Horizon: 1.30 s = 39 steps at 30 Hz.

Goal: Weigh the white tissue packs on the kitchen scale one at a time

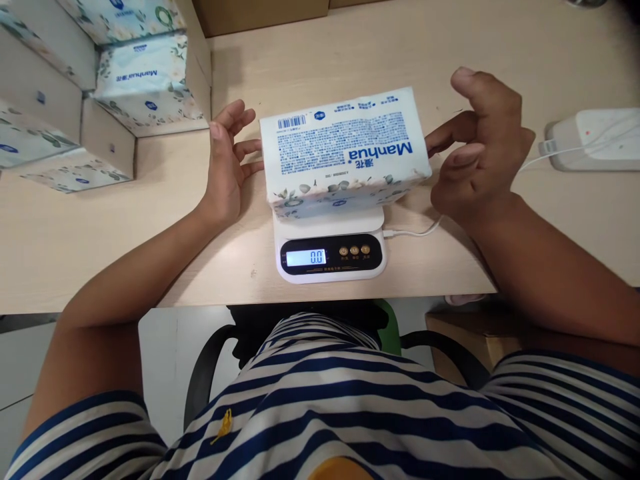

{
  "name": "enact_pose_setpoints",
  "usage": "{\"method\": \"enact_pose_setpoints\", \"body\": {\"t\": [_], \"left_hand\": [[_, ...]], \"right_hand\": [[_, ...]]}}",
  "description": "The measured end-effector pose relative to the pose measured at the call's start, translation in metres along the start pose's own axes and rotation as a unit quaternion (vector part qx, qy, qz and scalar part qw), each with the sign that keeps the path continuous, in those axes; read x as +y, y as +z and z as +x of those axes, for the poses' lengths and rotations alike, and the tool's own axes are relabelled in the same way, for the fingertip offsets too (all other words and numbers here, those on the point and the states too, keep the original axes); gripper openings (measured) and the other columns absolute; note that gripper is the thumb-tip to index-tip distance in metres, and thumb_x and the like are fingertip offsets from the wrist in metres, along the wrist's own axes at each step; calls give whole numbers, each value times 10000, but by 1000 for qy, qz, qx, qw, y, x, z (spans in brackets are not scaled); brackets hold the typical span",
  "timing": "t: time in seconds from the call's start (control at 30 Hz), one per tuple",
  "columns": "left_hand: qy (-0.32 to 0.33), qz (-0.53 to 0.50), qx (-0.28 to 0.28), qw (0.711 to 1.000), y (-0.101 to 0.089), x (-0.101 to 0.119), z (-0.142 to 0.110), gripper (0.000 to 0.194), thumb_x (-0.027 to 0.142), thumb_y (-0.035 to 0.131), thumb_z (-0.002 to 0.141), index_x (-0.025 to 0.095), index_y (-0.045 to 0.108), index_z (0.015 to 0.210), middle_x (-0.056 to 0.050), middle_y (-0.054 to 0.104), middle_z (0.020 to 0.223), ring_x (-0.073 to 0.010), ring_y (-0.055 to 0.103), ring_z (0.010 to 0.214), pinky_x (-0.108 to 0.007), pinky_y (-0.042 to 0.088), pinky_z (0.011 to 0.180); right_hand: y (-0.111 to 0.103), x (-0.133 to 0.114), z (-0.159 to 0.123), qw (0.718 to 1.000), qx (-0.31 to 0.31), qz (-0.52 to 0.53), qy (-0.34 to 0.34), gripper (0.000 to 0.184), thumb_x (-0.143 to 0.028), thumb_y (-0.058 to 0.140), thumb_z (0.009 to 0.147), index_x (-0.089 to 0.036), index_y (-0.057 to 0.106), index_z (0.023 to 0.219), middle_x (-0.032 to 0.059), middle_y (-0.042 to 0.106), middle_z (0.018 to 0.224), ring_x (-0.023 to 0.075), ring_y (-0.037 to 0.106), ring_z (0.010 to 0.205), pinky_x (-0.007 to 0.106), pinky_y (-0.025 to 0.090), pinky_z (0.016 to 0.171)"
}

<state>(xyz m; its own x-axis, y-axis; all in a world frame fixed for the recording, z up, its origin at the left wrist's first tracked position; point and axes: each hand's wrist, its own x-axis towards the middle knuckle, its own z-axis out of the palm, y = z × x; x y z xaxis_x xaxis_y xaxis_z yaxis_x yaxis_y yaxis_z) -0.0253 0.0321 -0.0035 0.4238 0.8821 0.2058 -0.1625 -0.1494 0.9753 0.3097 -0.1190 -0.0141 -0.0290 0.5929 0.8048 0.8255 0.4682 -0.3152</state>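
A pack of tissues [345, 140], white with blue print and a flower border, is over a white kitchen scale [330, 227]. Whether it rests on the platform I cannot tell; the lit display [306, 257] reads 0.0. My left hand [227, 160] has its fingertips at the pack's left end, thumb and forefinger raised away from it. At the right end, my right hand [483, 147] touches the pack with its fingers, the thumb side lifted. The pack sits between both hands, slightly slanted. Its underside is hidden.
Several more tissue packs [145, 83] are stacked at the back left. A cardboard box [260, 15] stands at the far edge. To the right lies a white power strip [595, 140]; a white cable [415, 232] runs from the scale. The table's front edge is close to my body.
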Motion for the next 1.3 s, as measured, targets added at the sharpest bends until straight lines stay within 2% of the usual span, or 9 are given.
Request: {"method": "enact_pose_setpoints", "body": {"t": [0.27,0.5,0.63,0.8,0.87,0.97,1.1,1.23,1.3], "left_hand": [[-11,-45,5,999,3,3,-2,501,577,292,1193,305,656,1403,-17,652,1491,-243,524,1553,-419,555,1239],[5,-58,-7,998,0,0,-2,509,582,296,1183,321,700,1350,-24,675,1472,-217,555,1507,-372,568,1220],[-10,-20,14,1000,3,2,-1,547,724,382,1122,342,693,1360,-34,658,1507,-256,584,1505,-360,618,1138],[-21,8,36,999,3,-1,2,538,756,423,1097,367,702,1342,-40,656,1501,-280,598,1510,-372,633,1118],[1,-8,17,1000,2,-3,3,528,690,388,1138,322,695,1359,-48,659,1476,-263,619,1469,-400,630,1141],[19,-11,0,1000,0,-5,2,581,734,402,1119,296,688,1372,-63,652,1473,-269,637,1443,-425,634,1134],[34,16,-10,999,-1,-6,2,673,907,471,990,370,713,1315,-55,668,1479,-282,664,1392,-410,652,1058],[27,19,-1,999,-1,-13,1,761,944,412,974,348,648,1385,-71,635,1523,-242,718,1236,-371,638,965],[9,10,0,1000,0,-14,0,782,938,420,967,317,613,1402,-90,601,1556,-216,729,1159,-345,625,942]], "right_hand": [[1,-5,5,998,10,27,-57,621,-681,355,1164,-365,466,1687,20,666,1564,49,800,797,198,470,576],[2,-2,-2,999,-3,38,21,757,-832,315,1090,-333,550,1608,28,685,1551,68,808,805,227,537,604],[3,-5,0,998,-5,6,65,852,-893,286,1054,-277,594,1555,41,728,1481,69,796,760,234,551,596],[5,-8,2,999,21,12,-28,673,-698,293,1166,-270,557,1613,48,777,1382,73,793,736,218,509,533],[6,-7,1,1000,17,7,-10,714,-735,274,1150,-266,557,1607,49,787,1338,86,790,745,229,537,570],[6,-7,-1,998,1,8,68,896,-901,298,1048,-225,589,1557,86,794,1262,131,799,839,268,595,660],[7,-9,2,987,-37,134,85,958,-953,535,934,-281,511,1616,109,761,1353,196,783,1104,333,644,851],[10,-25,11,930,-119,263,227,1253,-1070,726,616,-404,442,1638,76,631,1582,331,650,1455,536,621,1112],[11,-39,13,897,-135,293,302,1414,-953,930,442,-432,419,1652,81,574,1644,392,584,1531,607,587,1179]]}}
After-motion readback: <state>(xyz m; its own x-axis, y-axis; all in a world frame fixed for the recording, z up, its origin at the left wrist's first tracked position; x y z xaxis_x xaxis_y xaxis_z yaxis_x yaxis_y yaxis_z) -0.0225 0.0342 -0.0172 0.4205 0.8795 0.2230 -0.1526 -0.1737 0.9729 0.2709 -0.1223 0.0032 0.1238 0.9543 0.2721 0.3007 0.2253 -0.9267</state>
